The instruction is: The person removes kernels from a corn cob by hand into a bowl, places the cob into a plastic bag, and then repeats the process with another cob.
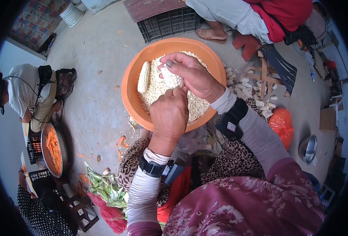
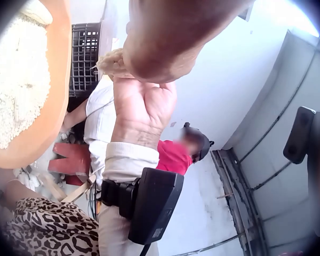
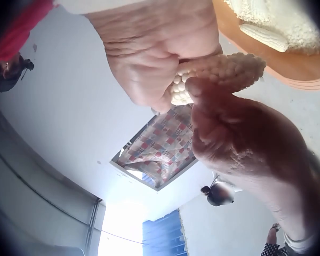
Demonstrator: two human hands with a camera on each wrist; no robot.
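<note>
The fingers (image 1: 185, 59) of the right hand (image 1: 197, 78) wrap round a corn cob (image 1: 172, 80) above the orange tub (image 1: 216, 67) of loose kernels (image 1: 197, 108), while those of the left hand (image 1: 168, 113) are curled against its near end. From the left wrist, the hands hide most of the cob, so I can't tell the exact grip. From the right wrist, a thumb (image 3: 194, 87) presses its grains; it looks light, stiff and hardly slippery, best gripped round its body, though grains may break away.
</note>
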